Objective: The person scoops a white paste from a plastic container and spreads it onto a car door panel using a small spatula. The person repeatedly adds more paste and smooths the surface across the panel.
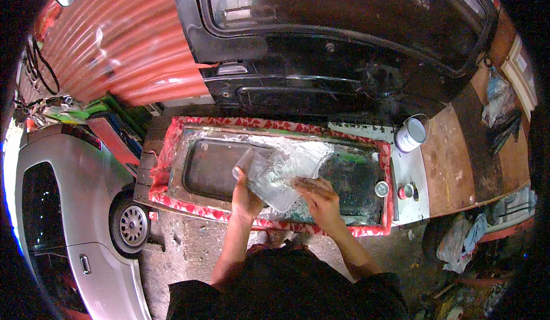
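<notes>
One clear sheet (276, 195), gripped in your left hand (246, 199), slants its long axis down rightward; your right hand (322, 202) bunches its fingers, hold unclear.

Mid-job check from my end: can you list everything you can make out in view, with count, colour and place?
Clear sheet: one, translucent with whitish smears, over the panel
Panel: one, dark with white patches, on the cloth
Cloth: one, red and white, under the panel
Small tin: one, pale, panel's right end
Handled can: one, white, right of the panel
Small container: one, red and pale, below the can
Vehicle body: one, black, top
Corrugated sheet: one, red, upper left
Car: one, silver, left
Plastic bags: several, dark and pale, right
Left hand: one, bare, gripping the clear sheet
Right hand: one, bare, at the sheet's right side
</notes>
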`<action>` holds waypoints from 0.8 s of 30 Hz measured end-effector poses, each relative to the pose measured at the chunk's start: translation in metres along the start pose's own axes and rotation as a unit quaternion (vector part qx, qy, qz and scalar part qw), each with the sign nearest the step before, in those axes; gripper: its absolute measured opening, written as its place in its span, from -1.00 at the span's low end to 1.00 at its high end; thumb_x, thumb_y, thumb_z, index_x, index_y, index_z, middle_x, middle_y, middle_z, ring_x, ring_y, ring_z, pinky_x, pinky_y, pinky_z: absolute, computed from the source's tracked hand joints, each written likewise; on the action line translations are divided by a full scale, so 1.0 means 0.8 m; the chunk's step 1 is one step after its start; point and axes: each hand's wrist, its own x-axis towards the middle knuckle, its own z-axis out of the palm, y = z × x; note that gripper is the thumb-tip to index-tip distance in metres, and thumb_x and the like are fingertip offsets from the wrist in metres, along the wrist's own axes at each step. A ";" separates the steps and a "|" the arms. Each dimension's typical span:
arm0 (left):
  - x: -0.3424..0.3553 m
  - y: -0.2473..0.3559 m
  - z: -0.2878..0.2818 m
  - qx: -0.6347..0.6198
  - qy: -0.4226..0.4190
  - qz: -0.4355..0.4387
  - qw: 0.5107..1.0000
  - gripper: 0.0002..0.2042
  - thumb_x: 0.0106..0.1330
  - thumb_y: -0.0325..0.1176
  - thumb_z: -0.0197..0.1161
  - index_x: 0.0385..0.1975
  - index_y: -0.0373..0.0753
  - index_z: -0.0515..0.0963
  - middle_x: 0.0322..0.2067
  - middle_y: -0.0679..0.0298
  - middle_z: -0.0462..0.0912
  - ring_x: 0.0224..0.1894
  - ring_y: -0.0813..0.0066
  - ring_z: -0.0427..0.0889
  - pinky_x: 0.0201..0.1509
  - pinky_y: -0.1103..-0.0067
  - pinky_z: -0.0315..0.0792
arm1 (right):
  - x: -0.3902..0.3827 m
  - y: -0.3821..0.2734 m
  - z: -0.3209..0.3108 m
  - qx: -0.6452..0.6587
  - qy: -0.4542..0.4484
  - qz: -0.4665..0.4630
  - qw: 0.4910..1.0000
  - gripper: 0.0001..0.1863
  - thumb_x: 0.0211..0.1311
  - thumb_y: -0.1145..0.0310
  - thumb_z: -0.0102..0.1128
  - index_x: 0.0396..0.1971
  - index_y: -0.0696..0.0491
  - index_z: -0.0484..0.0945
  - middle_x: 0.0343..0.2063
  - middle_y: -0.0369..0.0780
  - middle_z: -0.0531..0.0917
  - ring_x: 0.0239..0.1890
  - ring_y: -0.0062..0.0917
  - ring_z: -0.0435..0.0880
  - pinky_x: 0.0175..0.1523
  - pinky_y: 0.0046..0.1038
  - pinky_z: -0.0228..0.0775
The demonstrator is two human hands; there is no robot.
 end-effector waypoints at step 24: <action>0.006 0.009 -0.042 -0.027 0.015 0.025 0.999 -0.35 0.45 0.22 -0.18 0.39 -0.08 0.21 0.29 0.14 0.38 0.29 0.04 0.39 0.37 0.05 0.29 | -0.039 0.030 0.001 -0.029 -0.024 -0.110 0.993 -0.60 -0.01 0.66 0.23 -0.14 -0.02 0.69 -0.07 -0.27 0.73 0.06 -0.42 0.69 0.12 -0.31 0.45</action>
